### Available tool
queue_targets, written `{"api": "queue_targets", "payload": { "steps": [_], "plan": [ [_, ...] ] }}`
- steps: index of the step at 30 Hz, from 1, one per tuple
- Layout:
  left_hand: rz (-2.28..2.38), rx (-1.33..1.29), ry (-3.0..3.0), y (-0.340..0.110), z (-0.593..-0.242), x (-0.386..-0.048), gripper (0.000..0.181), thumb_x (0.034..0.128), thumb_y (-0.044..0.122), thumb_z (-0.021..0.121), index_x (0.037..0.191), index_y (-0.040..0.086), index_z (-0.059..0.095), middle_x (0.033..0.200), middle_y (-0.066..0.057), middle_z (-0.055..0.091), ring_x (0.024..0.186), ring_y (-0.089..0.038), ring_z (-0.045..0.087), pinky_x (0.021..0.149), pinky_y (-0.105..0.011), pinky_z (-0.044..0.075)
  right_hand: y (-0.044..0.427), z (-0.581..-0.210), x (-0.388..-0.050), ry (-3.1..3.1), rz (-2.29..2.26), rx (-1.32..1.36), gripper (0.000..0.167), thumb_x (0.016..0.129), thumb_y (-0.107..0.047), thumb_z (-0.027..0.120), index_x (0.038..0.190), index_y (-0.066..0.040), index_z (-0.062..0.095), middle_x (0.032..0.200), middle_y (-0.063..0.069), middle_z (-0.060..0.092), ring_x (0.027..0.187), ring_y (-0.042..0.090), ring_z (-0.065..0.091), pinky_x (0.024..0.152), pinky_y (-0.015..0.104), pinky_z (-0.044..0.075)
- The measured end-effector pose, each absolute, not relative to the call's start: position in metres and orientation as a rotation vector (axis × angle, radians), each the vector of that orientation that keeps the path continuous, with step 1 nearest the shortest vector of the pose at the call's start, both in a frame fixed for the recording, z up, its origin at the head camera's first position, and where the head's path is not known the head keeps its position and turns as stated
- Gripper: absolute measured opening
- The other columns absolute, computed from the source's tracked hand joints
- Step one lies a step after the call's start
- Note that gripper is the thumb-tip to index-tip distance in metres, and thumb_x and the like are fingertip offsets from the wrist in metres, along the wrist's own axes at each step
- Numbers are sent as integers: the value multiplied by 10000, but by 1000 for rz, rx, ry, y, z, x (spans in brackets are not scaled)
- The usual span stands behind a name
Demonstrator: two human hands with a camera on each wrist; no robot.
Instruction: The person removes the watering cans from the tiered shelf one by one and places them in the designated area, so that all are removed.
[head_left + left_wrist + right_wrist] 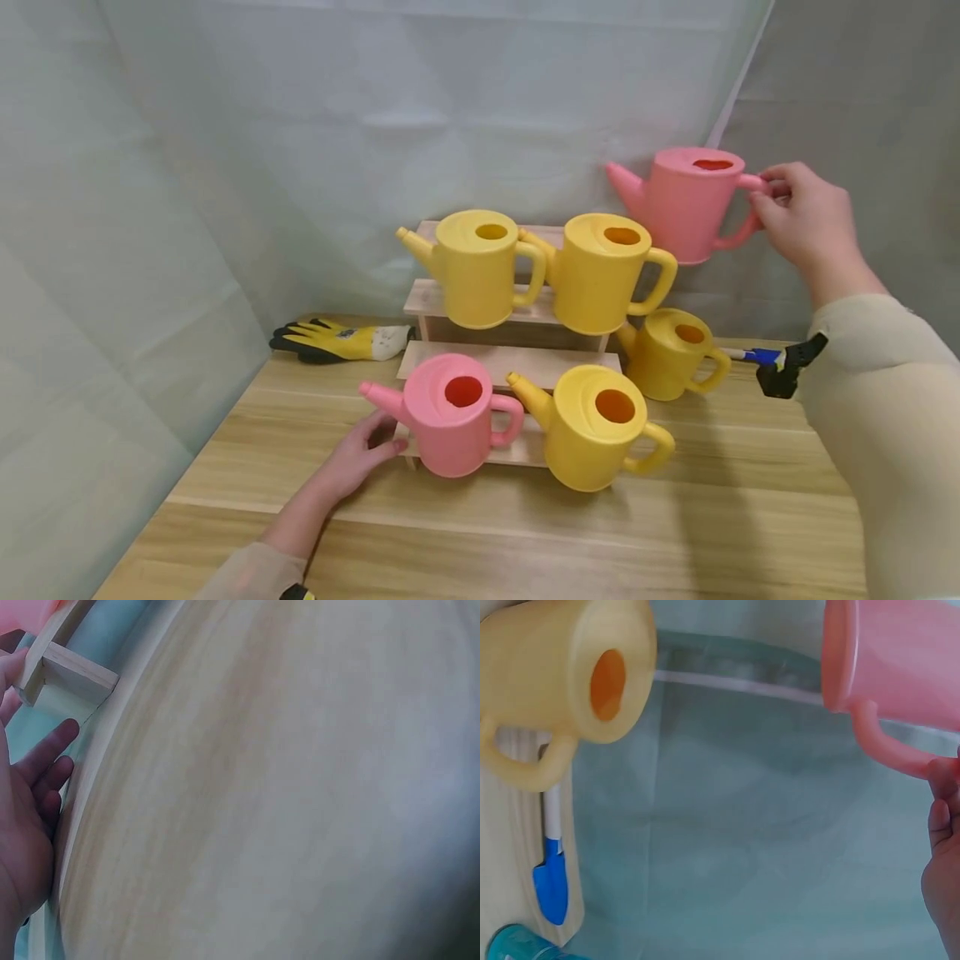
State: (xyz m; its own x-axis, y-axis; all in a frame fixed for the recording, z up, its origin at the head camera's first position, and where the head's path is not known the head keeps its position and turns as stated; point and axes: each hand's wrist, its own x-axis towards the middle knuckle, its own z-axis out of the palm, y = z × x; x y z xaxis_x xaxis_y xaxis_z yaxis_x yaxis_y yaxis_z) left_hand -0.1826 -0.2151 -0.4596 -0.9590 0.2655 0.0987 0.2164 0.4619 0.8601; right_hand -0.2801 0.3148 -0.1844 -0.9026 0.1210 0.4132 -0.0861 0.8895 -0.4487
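From over here, the head camera looks forward and down past the left hand and right hand. The left wrist's, close to its hand, faces mostly tabletop beside it; the right wrist's, turned sideways, shares with the head view the pink watering can in that hand.

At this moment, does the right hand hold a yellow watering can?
No, the right hand pinches the handle of a pink watering can.
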Motion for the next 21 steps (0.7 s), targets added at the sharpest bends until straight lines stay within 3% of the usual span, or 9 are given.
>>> {"api": "queue_targets", "payload": {
  "steps": [2,5,8,11,16,21],
  "plan": [
    [1536,438,2648,-215,-460,-183,483,893,329,628,1335,213,472,1334,-99,502,1220,-317,456,1001,-553,338,320,-188,-277,-2618,659,-45,489,966,-325,466,1350,-23,434,1191,230,555,708,50,503,575,159,379],
    [1524,454,2655,-216,-461,-183,495,901,332,615,1353,211,452,1353,-113,484,1231,-335,442,999,-566,333,325,-194,-273,-2624,669,-86,518,970,-350,444,1377,-31,405,1223,225,536,825,203,556,626,229,431],
    [1527,447,2658,-216,-461,-184,508,901,339,614,1363,214,443,1370,-116,469,1244,-341,429,1004,-572,325,331,-202,-269,-2615,705,-118,542,969,-371,430,1395,-39,381,1246,228,514,960,331,540,757,380,500],
    [1534,418,2653,-216,-461,-183,517,893,354,623,1362,223,449,1376,-106,467,1252,-335,426,1012,-567,320,339,-211,-265,-2605,706,-138,541,971,-376,424,1394,-41,382,1248,225,513,1005,355,532,824,446,494],
    [1557,421,2639,-216,-462,-184,505,897,327,624,1357,191,463,1380,-108,464,1260,-340,420,1021,-563,313,354,-221,-259,-2603,667,-169,559,974,-389,402,1399,-27,369,1252,242,506,1033,386,534,809,472,497],
    [1541,401,2648,-218,-461,-186,524,896,355,619,1366,198,451,1390,-107,454,1268,-342,412,1022,-563,312,367,-234,-255,-2604,676,-226,577,984,-376,380,1413,7,325,1253,291,469,1051,444,504,874,580,439]
  ]
}}
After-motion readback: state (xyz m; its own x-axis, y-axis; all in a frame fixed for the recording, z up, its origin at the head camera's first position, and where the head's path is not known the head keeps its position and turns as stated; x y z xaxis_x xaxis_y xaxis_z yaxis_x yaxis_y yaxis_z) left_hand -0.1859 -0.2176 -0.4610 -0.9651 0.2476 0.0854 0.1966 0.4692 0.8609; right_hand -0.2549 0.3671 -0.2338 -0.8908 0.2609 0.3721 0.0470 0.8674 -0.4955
